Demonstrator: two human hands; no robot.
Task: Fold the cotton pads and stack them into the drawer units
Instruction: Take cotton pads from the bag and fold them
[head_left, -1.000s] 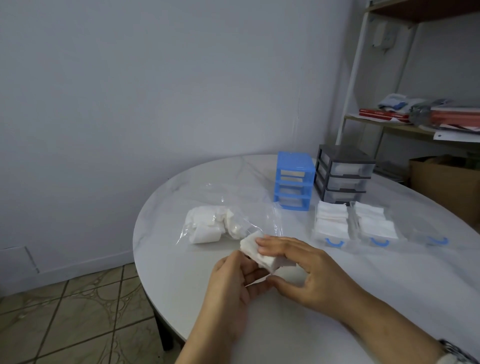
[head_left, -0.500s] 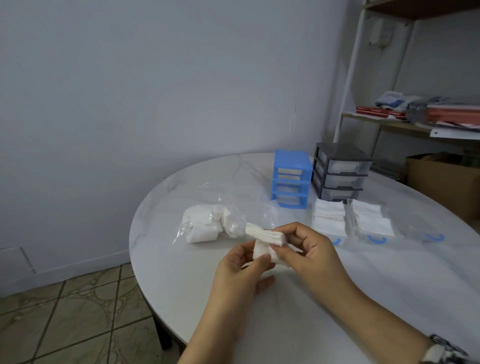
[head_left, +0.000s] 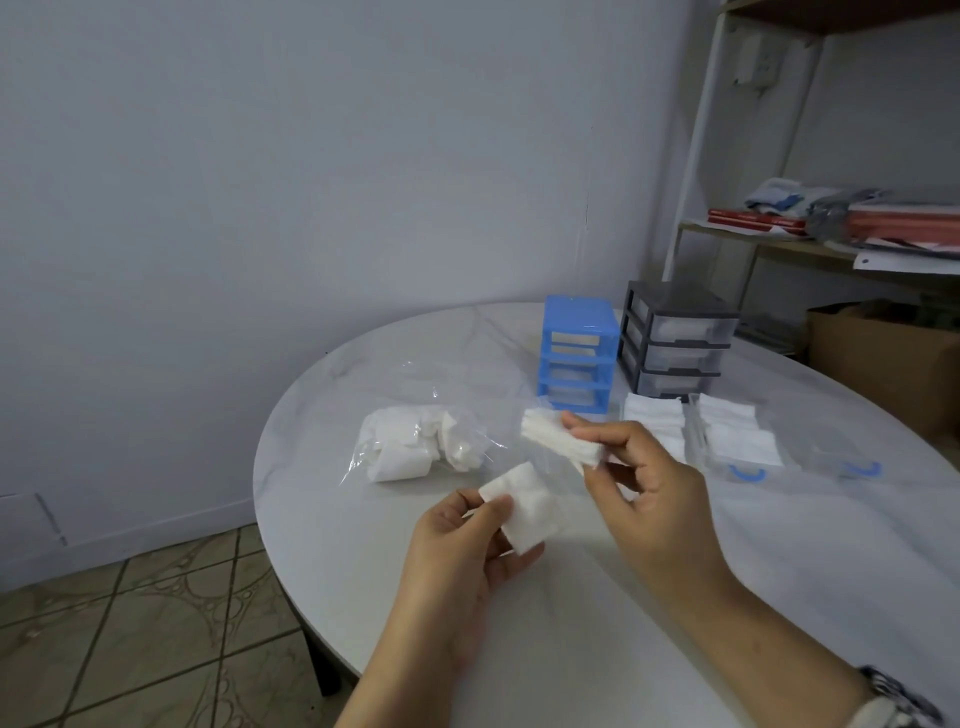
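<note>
My left hand (head_left: 460, 540) pinches a single white cotton pad (head_left: 527, 506) by its left edge, above the white round table (head_left: 571, 649). My right hand (head_left: 649, 488) grips a small stack of cotton pads (head_left: 558, 439) a little higher and to the right. A blue drawer unit (head_left: 576, 353) and a grey drawer unit (head_left: 675, 340) stand at the back of the table. Two pulled-out clear drawers (head_left: 701, 434) filled with folded pads lie in front of the grey unit. A clear plastic bag with loose pads (head_left: 410, 449) lies to the left.
An empty clear drawer with a blue handle (head_left: 857, 462) lies at the right. A metal shelf (head_left: 810, 234) with books and papers and a cardboard box (head_left: 883, 353) stand behind the table. Tiled floor (head_left: 130, 623) shows at the lower left.
The hands have moved apart: my left hand pulled one pad off the stack and holds it lower, while my right hand lifted the remaining stack up and to the right.
</note>
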